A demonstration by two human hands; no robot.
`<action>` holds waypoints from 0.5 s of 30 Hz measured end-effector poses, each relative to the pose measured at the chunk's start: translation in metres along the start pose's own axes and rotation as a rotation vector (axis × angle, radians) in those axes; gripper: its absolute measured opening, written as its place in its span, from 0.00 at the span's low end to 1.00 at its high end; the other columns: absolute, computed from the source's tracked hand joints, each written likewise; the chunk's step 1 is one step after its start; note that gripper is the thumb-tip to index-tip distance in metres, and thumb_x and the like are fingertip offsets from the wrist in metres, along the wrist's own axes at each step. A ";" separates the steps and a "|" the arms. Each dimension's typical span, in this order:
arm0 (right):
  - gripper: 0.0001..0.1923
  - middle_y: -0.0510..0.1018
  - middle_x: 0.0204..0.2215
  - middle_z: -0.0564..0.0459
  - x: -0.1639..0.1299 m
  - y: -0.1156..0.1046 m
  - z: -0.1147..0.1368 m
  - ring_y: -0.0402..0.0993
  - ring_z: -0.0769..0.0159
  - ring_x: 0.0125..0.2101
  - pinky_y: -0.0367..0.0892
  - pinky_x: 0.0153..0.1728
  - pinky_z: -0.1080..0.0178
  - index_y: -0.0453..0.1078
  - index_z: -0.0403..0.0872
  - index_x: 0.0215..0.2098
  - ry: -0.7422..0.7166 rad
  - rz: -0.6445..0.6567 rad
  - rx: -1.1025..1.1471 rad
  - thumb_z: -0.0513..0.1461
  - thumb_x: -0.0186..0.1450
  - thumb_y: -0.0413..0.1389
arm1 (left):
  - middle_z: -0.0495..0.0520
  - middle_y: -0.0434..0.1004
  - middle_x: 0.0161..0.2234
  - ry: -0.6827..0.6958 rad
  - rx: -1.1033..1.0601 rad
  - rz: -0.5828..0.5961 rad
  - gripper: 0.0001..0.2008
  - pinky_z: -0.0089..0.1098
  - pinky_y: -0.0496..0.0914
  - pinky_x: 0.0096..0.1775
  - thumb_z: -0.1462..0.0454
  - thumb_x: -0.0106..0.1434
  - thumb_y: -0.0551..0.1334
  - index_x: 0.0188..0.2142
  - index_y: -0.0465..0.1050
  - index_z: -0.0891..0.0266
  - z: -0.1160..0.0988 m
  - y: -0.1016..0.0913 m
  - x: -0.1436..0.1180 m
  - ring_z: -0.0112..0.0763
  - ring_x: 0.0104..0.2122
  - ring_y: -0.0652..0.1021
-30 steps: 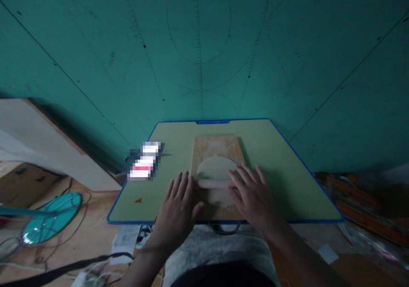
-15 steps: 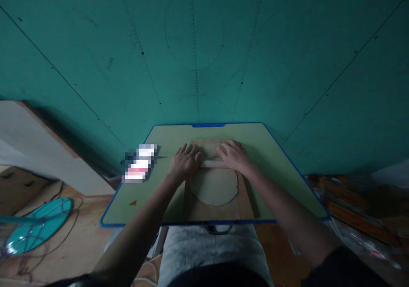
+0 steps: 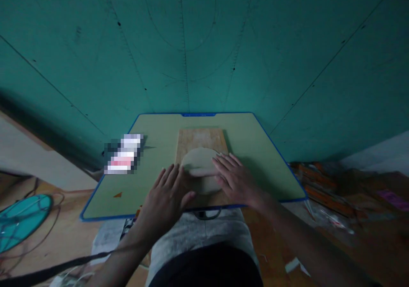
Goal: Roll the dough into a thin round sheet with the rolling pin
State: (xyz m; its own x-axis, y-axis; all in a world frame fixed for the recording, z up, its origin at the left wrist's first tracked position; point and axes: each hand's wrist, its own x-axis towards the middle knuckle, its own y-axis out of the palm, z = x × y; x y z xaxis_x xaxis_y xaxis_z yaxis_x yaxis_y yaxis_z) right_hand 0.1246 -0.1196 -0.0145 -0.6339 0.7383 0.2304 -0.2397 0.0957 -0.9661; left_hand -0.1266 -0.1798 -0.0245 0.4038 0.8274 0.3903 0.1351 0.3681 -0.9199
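A thin round sheet of dough point(image 3: 198, 156) lies on a wooden board point(image 3: 201, 137). A pale rolling pin point(image 3: 203, 172) rests across the dough, its middle showing between my hands. At the pin's left end lies my left hand point(image 3: 166, 193), palm down, fingers stretched forward and thumb out to the side. My right hand point(image 3: 234, 178) is flat over the right end, fingers extended and not wrapped round it. Both ends of the pin are hidden under the hands.
The board sits on a small blue-edged table point(image 3: 156, 142) over my lap. A pixelated item point(image 3: 124, 154) and a small orange triangle point(image 3: 118, 195) lie on its left side. A green wall point(image 3: 204, 44) rises behind. A teal round base point(image 3: 25, 219) stands on the floor.
Both hands and the rolling pin have come back toward me, from the dough's far edge to its middle. The far part of the dough and board is now uncovered. The view has shifted slightly.
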 end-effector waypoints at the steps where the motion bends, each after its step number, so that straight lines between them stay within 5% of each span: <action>1: 0.27 0.66 0.66 0.42 0.016 0.000 -0.009 0.58 0.54 0.67 0.49 0.68 0.48 0.62 0.40 0.66 -0.006 0.020 0.005 0.45 0.74 0.44 | 0.72 0.72 0.59 -0.017 -0.004 0.048 0.32 0.50 0.66 0.60 0.48 0.74 0.45 0.62 0.62 0.74 0.011 0.005 0.020 0.53 0.61 0.70; 5: 0.26 0.64 0.67 0.39 0.058 -0.002 -0.034 0.57 0.55 0.68 0.49 0.68 0.49 0.65 0.40 0.65 -0.015 0.072 -0.003 0.45 0.73 0.47 | 0.69 0.75 0.55 -0.177 -0.008 0.188 0.27 0.53 0.67 0.58 0.53 0.76 0.42 0.56 0.70 0.69 0.039 0.017 0.095 0.53 0.60 0.72; 8: 0.27 0.66 0.66 0.40 0.051 -0.002 -0.030 0.57 0.55 0.67 0.50 0.68 0.50 0.65 0.41 0.64 -0.048 0.064 0.014 0.46 0.73 0.47 | 0.72 0.72 0.59 -0.237 -0.031 0.196 0.26 0.57 0.64 0.59 0.54 0.76 0.43 0.57 0.69 0.71 0.039 0.020 0.113 0.58 0.63 0.67; 15: 0.31 0.62 0.68 0.43 -0.031 -0.008 0.031 0.57 0.54 0.67 0.53 0.67 0.47 0.52 0.43 0.72 0.039 0.014 0.103 0.45 0.73 0.44 | 0.70 0.70 0.61 -0.127 -0.057 0.088 0.27 0.54 0.64 0.61 0.53 0.74 0.46 0.59 0.67 0.71 -0.004 0.001 0.025 0.54 0.63 0.68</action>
State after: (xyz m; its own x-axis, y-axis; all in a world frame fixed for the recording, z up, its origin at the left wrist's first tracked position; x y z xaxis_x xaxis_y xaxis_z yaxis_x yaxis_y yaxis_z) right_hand 0.1230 -0.1640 -0.0099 -0.6089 0.7649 0.2103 -0.3063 0.0178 -0.9518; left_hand -0.1128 -0.1604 -0.0157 0.2990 0.9037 0.3063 0.1564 0.2702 -0.9500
